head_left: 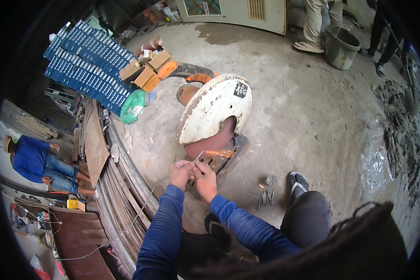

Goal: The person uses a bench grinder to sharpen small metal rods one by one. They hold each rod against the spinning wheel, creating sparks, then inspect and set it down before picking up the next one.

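Observation:
My left hand (180, 175) and my right hand (204, 180) are close together, fingers pinched around a thin metal rod (199, 155). The rod's tip meets the reddish-brown abrasive disc (214, 140) of a cut-off saw, and orange sparks (223, 153) fly off to the right. A worn, scratched white guard (215, 109) covers the disc's upper part. Behind it show the saw's orange and black handle (198, 74) and body. Several short metal rods (266, 198) lie on the floor to the right of my hands, by a small grey round piece (271, 180).
Stacked blue boxes (88, 65) and opened cardboard boxes (147, 78) stand at the far left. Long pipes and planks (126, 196) run along the left. A person in blue (35, 161) is farther left. A black bucket (341, 46) stands beside another person's legs, near wet cement (403, 140).

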